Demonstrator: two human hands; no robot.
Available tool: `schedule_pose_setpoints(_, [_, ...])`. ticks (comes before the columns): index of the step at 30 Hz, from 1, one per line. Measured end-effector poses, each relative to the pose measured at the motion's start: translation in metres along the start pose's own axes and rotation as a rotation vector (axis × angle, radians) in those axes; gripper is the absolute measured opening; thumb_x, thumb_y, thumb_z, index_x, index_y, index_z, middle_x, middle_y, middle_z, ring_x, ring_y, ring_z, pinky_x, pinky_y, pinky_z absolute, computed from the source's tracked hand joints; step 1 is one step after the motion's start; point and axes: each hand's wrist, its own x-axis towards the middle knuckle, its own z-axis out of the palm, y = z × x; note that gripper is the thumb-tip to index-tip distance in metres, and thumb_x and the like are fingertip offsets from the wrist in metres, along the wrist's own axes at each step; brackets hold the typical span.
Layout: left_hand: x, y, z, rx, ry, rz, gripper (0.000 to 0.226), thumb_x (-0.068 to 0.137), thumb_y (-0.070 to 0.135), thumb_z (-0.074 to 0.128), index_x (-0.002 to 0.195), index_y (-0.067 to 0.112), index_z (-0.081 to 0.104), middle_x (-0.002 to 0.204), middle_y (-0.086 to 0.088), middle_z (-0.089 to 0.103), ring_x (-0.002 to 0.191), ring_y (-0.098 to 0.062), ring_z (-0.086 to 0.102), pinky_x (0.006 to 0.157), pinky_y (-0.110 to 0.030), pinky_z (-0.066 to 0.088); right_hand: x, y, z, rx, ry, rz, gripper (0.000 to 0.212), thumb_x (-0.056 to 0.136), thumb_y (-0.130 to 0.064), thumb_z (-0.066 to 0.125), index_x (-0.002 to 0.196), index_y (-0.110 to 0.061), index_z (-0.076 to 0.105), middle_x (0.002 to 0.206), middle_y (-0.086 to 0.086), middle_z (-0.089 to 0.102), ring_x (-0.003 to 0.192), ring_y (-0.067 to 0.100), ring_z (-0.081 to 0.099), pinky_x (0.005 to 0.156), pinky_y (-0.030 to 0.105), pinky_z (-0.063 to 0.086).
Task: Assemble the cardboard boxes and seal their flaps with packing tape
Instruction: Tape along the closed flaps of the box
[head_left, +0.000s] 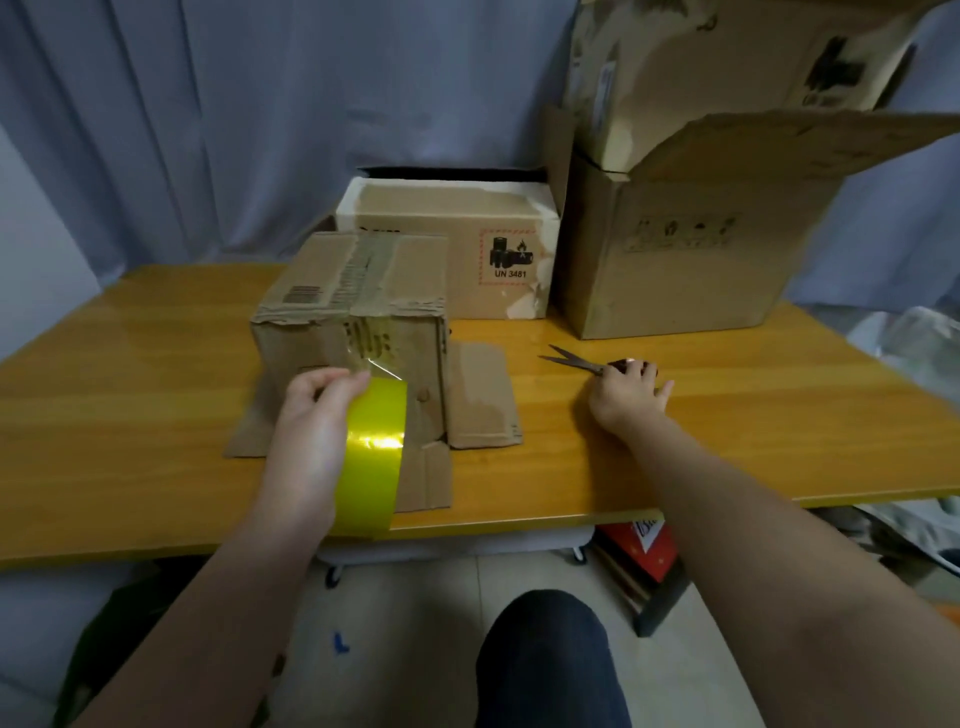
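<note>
A small worn cardboard box (332, 291) stands on the wooden table (753, 436), its lower flaps splayed flat. Clear tape runs over its top and down its front face. My left hand (311, 431) grips a roll of yellow packing tape (371, 452) in front of the box, with a strip still joined to the box face. My right hand (626, 397) rests on the table to the right and holds the handles of a pair of scissors (574, 361), blades parted and pointing left.
A box marked UN 3481 (457, 249) sits behind the small box. A large box with raised flaps (685, 249) stands at the back right, another box (727, 57) stacked on it. Curtain behind; my knee (545, 660) shows below the table edge.
</note>
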Motion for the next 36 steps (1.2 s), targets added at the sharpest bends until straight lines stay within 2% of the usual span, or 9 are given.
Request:
schedule_pose_setpoints(5, [-0.003,0.004,-0.004,0.011,0.019,0.013,0.018,0.089,0.028,0.060,0.104,0.019,0.062,0.088,0.009,0.056,0.090,-0.017,0.053,0.078,-0.033,0.040,-0.002,-0.030,-0.017,-0.104,-0.117,-0.106,0.035,0.097,-0.018,0.041,0.131,-0.012,0.050,0.132,0.016,0.043,0.122,0.035,0.043,0.100,0.042,0.042])
schedule_pose_setpoints(12, [-0.003,0.007,-0.013,0.092,-0.027,0.062,0.021,0.092,0.028,0.058,0.106,0.013,0.060,0.087,0.007,0.055,0.077,-0.006,0.049,0.063,-0.023,0.037,-0.043,-0.045,-0.019,0.130,-0.117,-0.020,0.055,0.086,-0.034,0.067,0.127,-0.011,0.039,0.120,0.012,0.055,0.110,0.033,0.053,0.091,0.041,0.043])
schedule_pose_setpoints(15, [-0.001,0.007,-0.018,0.149,-0.062,0.114,0.023,0.093,0.026,0.056,0.107,0.008,0.058,0.083,0.005,0.054,0.072,-0.005,0.048,0.060,-0.015,0.038,-0.078,-0.054,-0.028,0.422,0.144,-0.047,0.046,0.088,-0.032,0.063,0.127,-0.018,0.041,0.119,0.009,0.059,0.108,0.032,0.055,0.095,0.045,0.041])
schedule_pose_setpoints(17, [0.000,0.008,-0.022,0.229,-0.094,0.161,0.021,0.094,0.026,0.054,0.105,0.009,0.056,0.079,0.004,0.053,0.067,-0.005,0.047,0.053,-0.010,0.036,-0.101,-0.067,-0.036,0.702,0.316,-0.179,0.045,0.090,-0.024,0.061,0.130,-0.023,0.041,0.122,0.003,0.058,0.115,0.029,0.053,0.099,0.049,0.037])
schedule_pose_setpoints(20, [0.001,0.010,-0.025,0.322,-0.146,0.192,0.021,0.095,0.033,0.051,0.106,0.015,0.053,0.085,0.001,0.056,0.074,-0.015,0.052,0.062,-0.028,0.038,-0.128,-0.099,-0.061,0.883,0.314,-0.521,0.066,0.090,-0.023,0.064,0.145,-0.035,0.030,0.123,-0.008,0.056,0.123,0.022,0.051,0.106,0.050,0.035])
schedule_pose_setpoints(24, [0.001,0.012,-0.031,0.379,-0.228,0.183,0.021,0.098,0.036,0.045,0.114,0.023,0.049,0.101,0.001,0.056,0.091,-0.018,0.054,0.072,-0.030,0.039,-0.133,-0.146,-0.097,0.499,0.294,-0.696,0.076,0.079,-0.036,0.074,0.143,-0.032,0.034,0.129,-0.007,0.056,0.121,0.019,0.050,0.102,0.042,0.032])
schedule_pose_setpoints(28, [0.003,0.014,-0.033,0.354,-0.265,0.151,0.033,0.098,0.034,0.046,0.128,0.020,0.044,0.112,0.002,0.050,0.101,-0.015,0.046,0.081,-0.027,0.034,-0.124,-0.172,-0.100,0.054,0.205,-0.755,0.067,0.069,-0.051,0.076,0.122,-0.028,0.043,0.114,-0.008,0.052,0.115,0.022,0.046,0.093,0.041,0.029])
schedule_pose_setpoints(31, [0.003,0.014,-0.039,0.364,-0.263,0.130,0.039,0.096,0.035,0.050,0.131,0.018,0.045,0.119,-0.001,0.051,0.104,-0.016,0.049,0.085,-0.027,0.038,-0.116,-0.172,-0.076,0.122,0.134,-0.775,0.061,0.072,-0.046,0.076,0.120,-0.024,0.045,0.117,-0.003,0.053,0.114,0.022,0.046,0.088,0.041,0.045])
schedule_pose_setpoints(36, [0.007,0.019,-0.046,0.330,-0.269,-0.003,0.035,0.094,0.040,0.051,0.118,0.016,0.058,0.104,-0.002,0.063,0.095,-0.020,0.060,0.086,-0.034,0.048,-0.112,-0.169,-0.066,0.213,0.187,-0.775,0.058,0.073,-0.042,0.077,0.119,-0.025,0.046,0.118,-0.003,0.051,0.115,0.018,0.042,0.085,0.044,0.048])
